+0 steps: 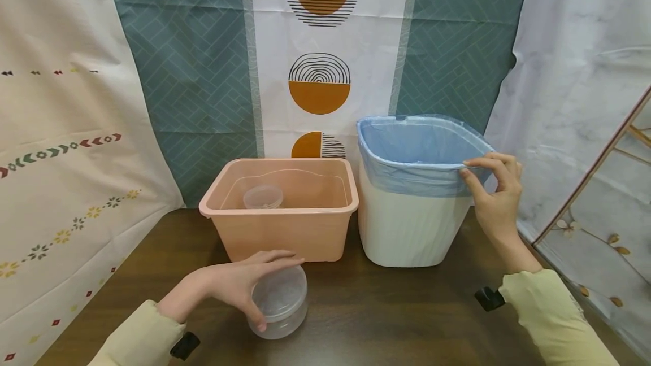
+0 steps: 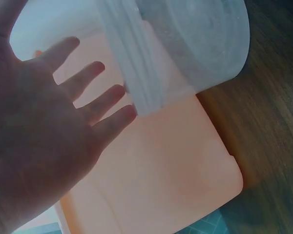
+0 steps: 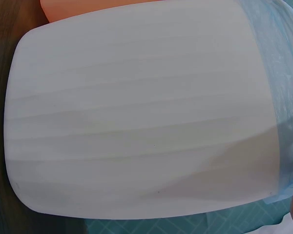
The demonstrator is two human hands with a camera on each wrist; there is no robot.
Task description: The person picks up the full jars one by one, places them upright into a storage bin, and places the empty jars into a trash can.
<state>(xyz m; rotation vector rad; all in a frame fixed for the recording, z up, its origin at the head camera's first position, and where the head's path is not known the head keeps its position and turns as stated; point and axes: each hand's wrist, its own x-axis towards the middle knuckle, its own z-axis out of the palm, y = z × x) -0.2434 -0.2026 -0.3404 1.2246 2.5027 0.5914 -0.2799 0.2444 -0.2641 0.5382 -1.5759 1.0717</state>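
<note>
A clear round plastic container (image 1: 282, 321) with a lid is upright at the front of the table. Spanning its lid is my left hand (image 1: 239, 281), the thumb at the near side and the fingers across the far side. In the left wrist view, fingertips meet the rim of the container (image 2: 195, 44). To the right stands a white trash can (image 1: 407, 230) lined with a blue trash bag (image 1: 407, 177), its edge folded over the rim. My right hand (image 1: 498, 196) pinches that bag at the rim's right front corner. The right wrist view mostly shows the trash can (image 3: 136, 112).
Behind the container, a peach plastic basin (image 1: 280, 236) stands left of the trash can. Another clear round container (image 1: 263, 197) lies inside it. Under everything is a dark wooden table (image 1: 376, 321). Patterned cloths (image 1: 198, 61) hang behind and at both sides.
</note>
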